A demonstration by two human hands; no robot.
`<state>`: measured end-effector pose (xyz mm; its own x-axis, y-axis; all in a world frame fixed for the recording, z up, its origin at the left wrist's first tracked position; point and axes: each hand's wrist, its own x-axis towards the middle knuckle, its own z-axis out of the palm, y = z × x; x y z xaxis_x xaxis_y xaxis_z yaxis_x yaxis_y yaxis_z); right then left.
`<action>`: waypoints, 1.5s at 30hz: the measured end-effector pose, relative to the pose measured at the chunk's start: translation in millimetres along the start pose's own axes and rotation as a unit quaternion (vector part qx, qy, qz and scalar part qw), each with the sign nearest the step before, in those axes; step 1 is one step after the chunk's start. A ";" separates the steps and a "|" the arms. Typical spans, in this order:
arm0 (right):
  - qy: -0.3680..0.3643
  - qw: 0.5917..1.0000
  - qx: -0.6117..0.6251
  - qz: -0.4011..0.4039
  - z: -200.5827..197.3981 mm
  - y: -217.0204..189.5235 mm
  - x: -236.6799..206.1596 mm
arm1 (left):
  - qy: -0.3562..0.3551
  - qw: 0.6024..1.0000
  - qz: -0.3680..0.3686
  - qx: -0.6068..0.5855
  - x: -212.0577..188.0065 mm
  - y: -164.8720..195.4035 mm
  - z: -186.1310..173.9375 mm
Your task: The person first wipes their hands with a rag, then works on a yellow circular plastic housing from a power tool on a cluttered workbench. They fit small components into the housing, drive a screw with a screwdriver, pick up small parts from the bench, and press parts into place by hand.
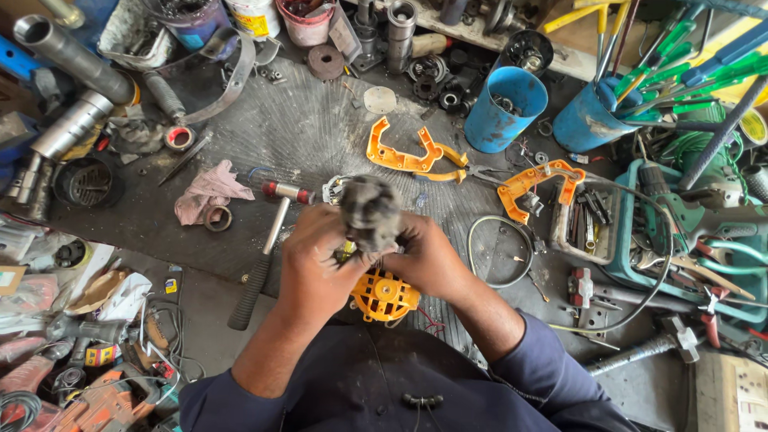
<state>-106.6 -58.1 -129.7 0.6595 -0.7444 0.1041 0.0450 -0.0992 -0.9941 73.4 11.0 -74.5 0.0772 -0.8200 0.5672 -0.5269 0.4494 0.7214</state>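
Between the fingers (336,240): motor part (370,210), dull grey metal, grimy, rough. Just below them: housing (384,296), glossy orange plastic. Left of them: hammer (268,256), matt black grip, metal shaft; pink cloth rag (206,192), crumpled. Table (304,128): scuffed, dusty, matt.

A blue cup (506,108) stands on the bench (312,132). Left of the cup lie an orange handle shell (400,152), a hammer (264,256) and a pink rag (210,190).

left hand (316,268), right hand (428,260), both raised, fingers curled
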 end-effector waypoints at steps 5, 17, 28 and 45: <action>-0.059 0.995 -0.078 -0.037 -8.2 -3.1 1.6 | -0.071 0.997 0.022 -0.025 5.7 -18.4 -9.6; -0.017 0.998 -0.045 -0.039 2.0 -3.5 3.0 | -0.023 0.998 0.055 0.037 5.0 -7.7 -1.4; -0.053 0.997 -0.043 -0.032 -3.8 8.6 -6.4 | -0.146 0.988 0.039 -0.020 9.4 -14.5 -6.4; -0.036 0.998 -0.048 -0.025 0.5 -0.4 2.7 | 0.018 0.999 0.014 0.036 -6.0 2.5 3.5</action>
<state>-104.4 -59.7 -129.0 0.7110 -0.6877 0.1466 0.0089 -0.1996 -0.9798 68.6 15.8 -77.6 0.0907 -0.7932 0.6021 -0.5895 0.4445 0.6744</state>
